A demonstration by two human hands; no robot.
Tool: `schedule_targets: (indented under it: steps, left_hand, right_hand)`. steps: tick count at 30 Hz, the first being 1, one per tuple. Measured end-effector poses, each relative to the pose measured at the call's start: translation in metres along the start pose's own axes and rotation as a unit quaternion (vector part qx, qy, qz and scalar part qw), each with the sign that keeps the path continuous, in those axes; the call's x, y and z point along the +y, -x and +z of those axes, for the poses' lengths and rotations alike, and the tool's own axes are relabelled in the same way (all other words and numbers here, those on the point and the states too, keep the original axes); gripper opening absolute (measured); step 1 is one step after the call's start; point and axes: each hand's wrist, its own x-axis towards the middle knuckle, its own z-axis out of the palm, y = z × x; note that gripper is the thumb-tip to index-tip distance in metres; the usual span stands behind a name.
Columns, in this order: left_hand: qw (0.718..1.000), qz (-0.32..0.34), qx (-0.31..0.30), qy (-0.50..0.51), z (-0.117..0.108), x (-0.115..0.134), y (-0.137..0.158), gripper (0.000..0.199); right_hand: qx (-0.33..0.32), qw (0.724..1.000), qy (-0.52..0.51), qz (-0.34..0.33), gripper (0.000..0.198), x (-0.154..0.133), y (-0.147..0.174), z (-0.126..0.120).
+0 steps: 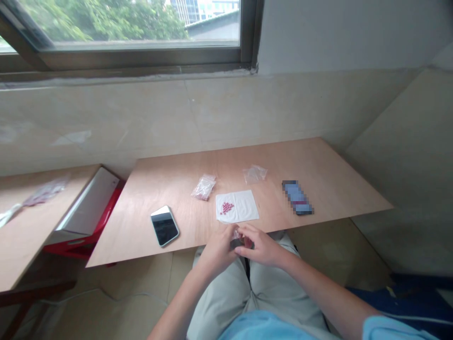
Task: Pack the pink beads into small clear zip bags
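Head view showed both hands, left hand and right hand, pinching a small clear bag at the table's near edge; red beads lay piled on white paper beyond, seemingly not yet bagged.

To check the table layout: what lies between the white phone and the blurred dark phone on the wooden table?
In the head view, the white sheet carrying a cluster of red beads lies between the white phone and the blurred dark phone.

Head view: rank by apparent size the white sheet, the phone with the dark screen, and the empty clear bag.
1. white sheet
2. phone, though it lies nearer the camera, so the gap is unsure
3. empty clear bag, crumpled and farthest back
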Motion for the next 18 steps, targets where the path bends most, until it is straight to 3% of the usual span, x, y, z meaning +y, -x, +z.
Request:
schedule_targets:
  steps: [2,4,10,15,18]
  left_hand:
    - [0.999,0.005,0.017,-0.027,0.006,0.001,-0.004,0.067]
    - [0.997,0.002,0.037,-0.061,0.012,0.003,-0.008,0.069]
    - [0.997,-0.01,0.062,-0.054,0.024,0.003,-0.013,0.051]
    - [0.997,-0.03,0.065,-0.007,0.014,-0.011,-0.011,0.03]
    - [0.998,-0.025,0.053,-0.006,0.009,-0.014,-0.011,0.021]
  right_hand:
    - [0.012,1.0,0.004,0.004,0.034,0.0,0.001,0.002]
    - [0.022,1.0,0.011,0.008,0.035,0.001,0.001,0.003]
    - [0.025,0.999,0.024,-0.003,0.038,0.007,0.001,0.004]
    - [0.046,0.999,0.022,-0.011,0.043,0.0,0.0,-0.001]
    - [0.014,0.999,0.015,-0.031,0.038,-0.006,0.0,-0.002]
